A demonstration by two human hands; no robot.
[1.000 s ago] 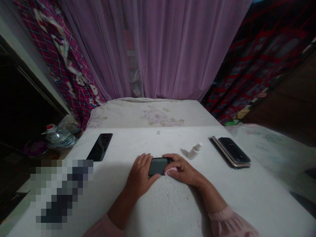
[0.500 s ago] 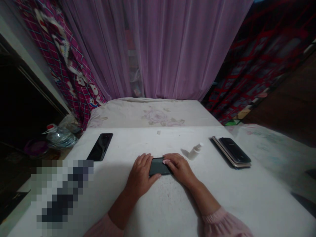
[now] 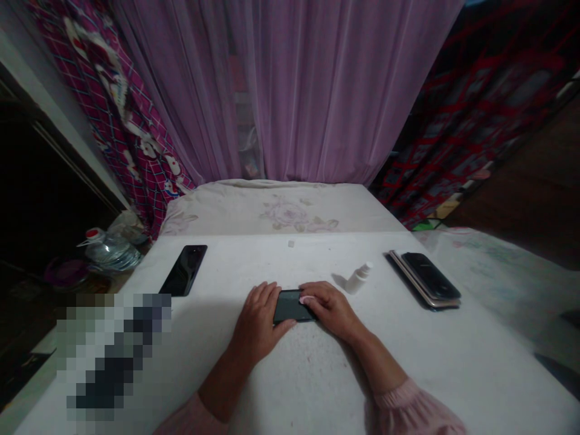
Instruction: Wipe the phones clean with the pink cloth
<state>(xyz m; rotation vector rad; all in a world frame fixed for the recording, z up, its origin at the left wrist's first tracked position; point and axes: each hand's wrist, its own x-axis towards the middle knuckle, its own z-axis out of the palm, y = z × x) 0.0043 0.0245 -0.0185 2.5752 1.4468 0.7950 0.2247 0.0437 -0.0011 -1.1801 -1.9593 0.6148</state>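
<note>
A dark smartphone (image 3: 290, 307) lies sideways on the white-covered table in front of me, screen up. My left hand (image 3: 259, 317) grips its left end, with the fingers over the far edge and the thumb along the near edge. At the phone's right end, my right hand (image 3: 330, 309) pinches a small pinkish-white cloth or wipe (image 3: 306, 299) against the screen. Most of that piece is hidden under the fingers. Just beyond my right hand stands a small white spray bottle (image 3: 358, 278).
A black phone (image 3: 185, 269) lies at the left, beside a pixelated patch. Several phones (image 3: 430, 278) are stacked at the right. A tiny pale square (image 3: 290, 244) lies farther back. Purple curtains (image 3: 335, 90) hang behind the table (image 3: 290, 374). A large water bottle (image 3: 111, 251) stands off its left side.
My right hand and the small wipe have shifted very slightly on the screen. The left hand, the phone and the other objects stay in place.
</note>
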